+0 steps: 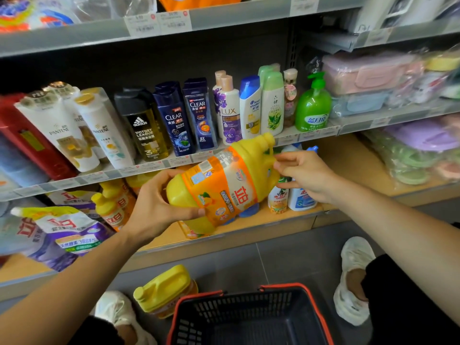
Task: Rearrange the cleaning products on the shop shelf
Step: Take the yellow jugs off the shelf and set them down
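Mid-placement step, I'd say: the yellow detergent jug (pixel 224 180) was tipped sideways in the air in front of the bottom shelf (pixel 346 158), left hand (pixel 155 206) curled round its base, right hand (pixel 305 175) pinching the handle. Next it'd need standing upright there.

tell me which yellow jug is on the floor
The jug beside the red-rimmed basket; the other big jug is held by the left hand and right hand.
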A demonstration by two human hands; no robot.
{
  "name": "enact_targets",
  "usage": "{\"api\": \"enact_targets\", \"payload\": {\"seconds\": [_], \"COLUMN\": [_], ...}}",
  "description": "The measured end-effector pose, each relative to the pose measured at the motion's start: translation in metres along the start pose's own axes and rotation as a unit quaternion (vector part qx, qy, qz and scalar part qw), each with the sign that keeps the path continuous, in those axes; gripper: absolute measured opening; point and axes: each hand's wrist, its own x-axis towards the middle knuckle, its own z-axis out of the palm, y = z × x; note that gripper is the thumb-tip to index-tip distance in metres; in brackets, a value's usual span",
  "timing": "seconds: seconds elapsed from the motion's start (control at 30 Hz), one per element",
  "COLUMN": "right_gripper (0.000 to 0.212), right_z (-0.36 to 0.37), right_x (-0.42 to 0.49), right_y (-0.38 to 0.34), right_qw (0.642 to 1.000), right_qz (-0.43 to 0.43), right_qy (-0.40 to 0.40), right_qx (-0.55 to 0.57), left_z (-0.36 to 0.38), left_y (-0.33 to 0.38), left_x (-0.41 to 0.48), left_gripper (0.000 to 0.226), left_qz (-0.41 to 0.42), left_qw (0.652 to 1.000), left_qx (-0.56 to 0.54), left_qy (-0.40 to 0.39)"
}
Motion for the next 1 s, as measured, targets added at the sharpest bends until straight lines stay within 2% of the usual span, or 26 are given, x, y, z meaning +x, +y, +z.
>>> {"api": "enact_targets", "payload": {"seconds": [0.1, 0.17, 0.27, 0.37, 0.47, 0.63, 0.83, 1.0], "right_gripper": [0.041, 0.045, 0.055, 0.085, 0.09, 0.089, 0.081, 0.069], "right_z": [-0.002, 0.003, 0.021, 0.043, 0.062, 0.071, 0.071, 0.066], "right_x": [0.0, -0.003, -0.008, -0.016, -0.024, -0.028, -0.03, -0.03], "right_y": [0.003, 0.004, 0.013, 0.029, 0.043, 0.04, 0.034, 0.034], "right_qw": [0.994, 0.984, 0.957, 0.912, 0.903, 0.927, 0.939, 0.941], "right_qz": [-0.035, -0.089, -0.126, -0.133, -0.131, -0.145, -0.157, -0.163], "right_qy": [0.049, 0.041, -0.068, -0.186, -0.261, -0.234, -0.227, -0.217], "right_qx": [-0.094, -0.152, -0.253, -0.34, -0.317, -0.254, -0.204, -0.201], "left_z": [0.0, 0.005, 0.017, 0.022, 0.024, 0.026, 0.026, 0.023], "left_y": [0.007, 0.008, 0.006, 0.004, 0.006, 0.013, 0.013, 0.01], "left_x": [0.002, 0.003, 0.0, -0.003, -0.005, -0.006, -0.009, -0.012], "left_gripper": [0.083, 0.084, 0.088, 0.09, 0.09, 0.079, 0.081, 0.041], "left_qz": [0.012, 0.013, 0.004, 0.003, 0.013, 0.041, 0.097, 0.213], "left_qw": [0.994, 0.983, 0.967, 0.953, 0.957, 0.972, 0.965, 0.93], "left_qx": [0.109, 0.183, 0.245, 0.284, 0.267, 0.197, 0.208, 0.264], "left_qy": [-0.013, -0.028, -0.068, -0.109, -0.116, -0.121, -0.126, -0.139]}}
